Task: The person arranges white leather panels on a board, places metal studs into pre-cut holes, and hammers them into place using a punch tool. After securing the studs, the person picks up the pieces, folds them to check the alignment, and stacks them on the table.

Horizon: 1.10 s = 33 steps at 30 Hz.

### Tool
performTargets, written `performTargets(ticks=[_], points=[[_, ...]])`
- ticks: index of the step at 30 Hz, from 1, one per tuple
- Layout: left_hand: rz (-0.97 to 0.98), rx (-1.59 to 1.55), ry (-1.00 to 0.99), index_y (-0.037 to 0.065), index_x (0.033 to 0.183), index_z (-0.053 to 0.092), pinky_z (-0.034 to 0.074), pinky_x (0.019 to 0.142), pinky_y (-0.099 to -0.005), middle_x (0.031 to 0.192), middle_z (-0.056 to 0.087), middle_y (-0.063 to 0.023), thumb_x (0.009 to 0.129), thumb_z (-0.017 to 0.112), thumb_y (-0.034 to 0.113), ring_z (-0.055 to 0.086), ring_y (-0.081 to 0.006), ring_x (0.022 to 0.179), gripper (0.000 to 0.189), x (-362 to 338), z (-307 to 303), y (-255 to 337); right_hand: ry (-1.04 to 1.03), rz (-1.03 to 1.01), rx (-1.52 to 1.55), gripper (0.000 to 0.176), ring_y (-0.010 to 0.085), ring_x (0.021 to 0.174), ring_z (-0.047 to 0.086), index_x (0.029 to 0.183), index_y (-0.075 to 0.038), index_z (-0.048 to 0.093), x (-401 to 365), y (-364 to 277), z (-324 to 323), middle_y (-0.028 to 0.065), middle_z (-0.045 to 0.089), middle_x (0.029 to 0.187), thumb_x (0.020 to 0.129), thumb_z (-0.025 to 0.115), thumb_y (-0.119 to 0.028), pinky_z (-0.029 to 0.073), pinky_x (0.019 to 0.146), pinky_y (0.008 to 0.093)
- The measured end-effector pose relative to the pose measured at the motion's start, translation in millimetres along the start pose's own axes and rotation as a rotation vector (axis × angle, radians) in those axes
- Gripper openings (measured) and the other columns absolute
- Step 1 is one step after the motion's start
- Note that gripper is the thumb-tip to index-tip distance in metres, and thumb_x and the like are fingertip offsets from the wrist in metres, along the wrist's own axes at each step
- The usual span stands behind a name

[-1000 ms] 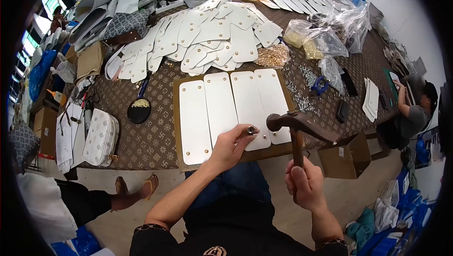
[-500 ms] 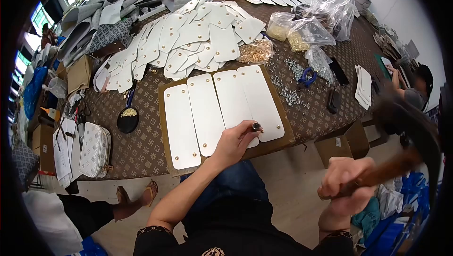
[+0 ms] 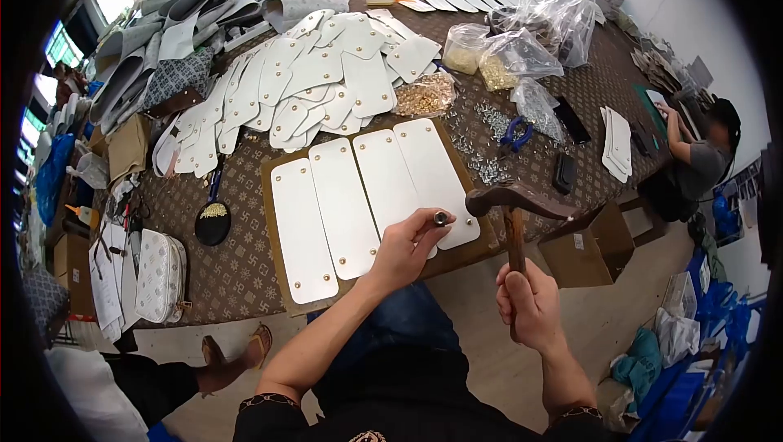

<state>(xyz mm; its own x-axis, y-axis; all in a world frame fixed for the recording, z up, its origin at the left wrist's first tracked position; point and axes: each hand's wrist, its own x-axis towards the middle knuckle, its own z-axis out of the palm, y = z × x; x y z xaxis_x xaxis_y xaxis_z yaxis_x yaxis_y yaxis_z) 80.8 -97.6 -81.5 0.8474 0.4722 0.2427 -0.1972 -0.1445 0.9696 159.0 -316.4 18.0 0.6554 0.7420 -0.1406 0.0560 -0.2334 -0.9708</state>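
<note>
"What have we got in our left hand (image 3: 404,250)?"

"A short metal punch (image 3: 440,218), pinched between thumb and fingers, its round end turned up at us. Our fingers hide the lower end, so we can't tell whether it touches anything."

"And our right hand (image 3: 530,303)?"

"Closed round the wooden handle of a hammer (image 3: 515,238). The head sits above that fist and to the right of the punch, apart from it."

"Where are our panels?"

"Four white panels (image 3: 347,197) lie side by side on a brown board (image 3: 486,240), most of their length stretching away beyond our left hand. That hand is over the near end of the two on the right. We can see studs at several corners."

"Further out?"

"Past the board's far edge, a heap of white pieces (image 3: 326,75) and a bag of copper-coloured bits (image 3: 424,95). To the right, loose silvery bits (image 3: 492,128) and blue-handled pliers (image 3: 515,134). To the left, a black dish (image 3: 214,230) with yellowish bits, then a patterned pouch (image 3: 159,275), all on our patterned tablecloth (image 3: 236,271)."
</note>
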Motion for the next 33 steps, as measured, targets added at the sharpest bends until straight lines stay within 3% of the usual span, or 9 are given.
performTargets(ticks=[7, 11, 12, 15, 16, 19, 20, 24, 33], points=[[-0.039, 0.140, -0.059, 0.001, 0.121, 0.065, 0.054, 0.075, -0.0274, 0.097, 0.074, -0.0100, 0.102, 0.064, 0.004, 0.069, -0.0134, 0.084, 0.019, 5.4, 0.1, 2.8, -0.052, 0.016, -0.067, 0.041, 0.0059, 0.049, 0.047, 0.100, 0.000, 0.058, -0.7, -19.1, -7.8, 0.0004, 0.053, 0.061, 0.110, 0.052, -0.039, 0.035, 0.046, 0.0231], [0.007, 0.118, -0.061, 0.002, 0.122, 0.066, 0.051, 0.075, -0.0249, 0.099, 0.075, -0.0060, 0.102, 0.061, 0.001, 0.066, -0.0099, 0.083, 0.021, 5.7, 1.8, -6.3, 0.126, -0.390, 0.248, 0.033, 0.0073, 0.049, 0.043, 0.096, -0.002, 0.060, -20.5, -65.8, -20.2, 0.0027, 0.056, 0.061, 0.104, 0.064, -0.034, 0.035, 0.045, 0.0234], [-0.007, 0.115, -0.065, 0.002, 0.122, 0.066, 0.052, 0.075, -0.0251, 0.100, 0.075, -0.0065, 0.102, 0.061, 0.001, 0.066, -0.0098, 0.084, 0.021, 6.1, 1.7, -4.3, 0.045, -0.716, 0.406, 0.027, 0.0096, 0.048, 0.042, 0.096, -0.003, 0.061, -4.6, -69.6, -16.4, 0.0064, 0.057, 0.062, 0.103, 0.063, -0.029, 0.034, 0.045, 0.0235], [0.012, 0.108, -0.047, 0.001, 0.122, 0.066, 0.053, 0.076, -0.0271, 0.098, 0.075, -0.0091, 0.102, 0.062, 0.002, 0.068, -0.0118, 0.084, 0.020, 4.9, 2.8, -7.3, 0.035, -0.552, 0.312, 0.025, 0.0138, 0.051, 0.050, 0.096, -0.003, 0.061, 4.5, -27.7, -4.6, 0.0065, 0.059, 0.063, 0.104, 0.061, -0.027, 0.039, 0.047, 0.0271], [0.045, 0.100, -0.028, 0.000, 0.121, 0.065, 0.055, 0.076, -0.0288, 0.096, 0.074, -0.0112, 0.102, 0.064, 0.003, 0.069, -0.0139, 0.084, 0.019, 5.4, 3.4, -8.5, 0.004, -0.169, -0.293, 0.026, 0.0159, 0.055, 0.057, 0.097, -0.002, 0.061, 7.5, -30.7, -7.4, 0.0052, 0.060, 0.063, 0.105, 0.060, -0.027, 0.043, 0.051, 0.0305], [-0.016, 0.072, -0.024, 0.000, 0.121, 0.065, 0.056, 0.079, -0.0295, 0.096, 0.075, -0.0118, 0.102, 0.064, 0.003, 0.070, -0.0139, 0.087, 0.019, 5.2, 2.2, 0.0, -0.129, 0.082, -0.330, 0.028, 0.0150, 0.059, 0.060, 0.097, -0.001, 0.060, 11.0, -6.8, -4.4, 0.0034, 0.059, 0.064, 0.107, 0.057, -0.027, 0.046, 0.055, 0.0319], [-0.158, 0.168, -0.085, -0.001, 0.120, 0.065, 0.056, 0.082, -0.0295, 0.097, 0.075, -0.0119, 0.102, 0.064, 0.003, 0.071, -0.0141, 0.090, 0.019, 6.2, -3.6, 6.4, -0.098, 0.057, -0.247, 0.030, 0.0103, 0.056, 0.055, 0.097, 0.000, 0.060, 7.2, -10.4, -4.8, 0.0022, 0.057, 0.063, 0.108, 0.055, -0.027, 0.043, 0.051, 0.0294], [-0.051, 0.042, -0.055, -0.001, 0.121, 0.064, 0.055, 0.083, -0.0278, 0.100, 0.075, -0.0100, 0.103, 0.063, 0.004, 0.072, -0.0146, 0.092, 0.018, 15.9, 11.6, -1.1, 0.079, -0.055, 0.054, 0.033, 0.0043, 0.050, 0.044, 0.096, 0.000, 0.058, -3.2, 0.4, -15.6, -0.0007, 0.052, 0.061, 0.110, 0.051, -0.030, 0.036, 0.047, 0.0236], [-0.031, 0.060, -0.142, 0.000, 0.120, 0.065, 0.056, 0.086, -0.0280, 0.104, 0.076, -0.0073, 0.104, 0.062, 0.006, 0.070, -0.0119, 0.096, 0.017, 45.7, 37.2, -14.5, 0.110, 0.001, 0.101, 0.033, 0.0044, 0.051, 0.045, 0.097, -0.001, 0.057, -4.9, 4.1, -28.6, -0.0007, 0.051, 0.061, 0.110, 0.051, -0.030, 0.036, 0.047, 0.0228]])
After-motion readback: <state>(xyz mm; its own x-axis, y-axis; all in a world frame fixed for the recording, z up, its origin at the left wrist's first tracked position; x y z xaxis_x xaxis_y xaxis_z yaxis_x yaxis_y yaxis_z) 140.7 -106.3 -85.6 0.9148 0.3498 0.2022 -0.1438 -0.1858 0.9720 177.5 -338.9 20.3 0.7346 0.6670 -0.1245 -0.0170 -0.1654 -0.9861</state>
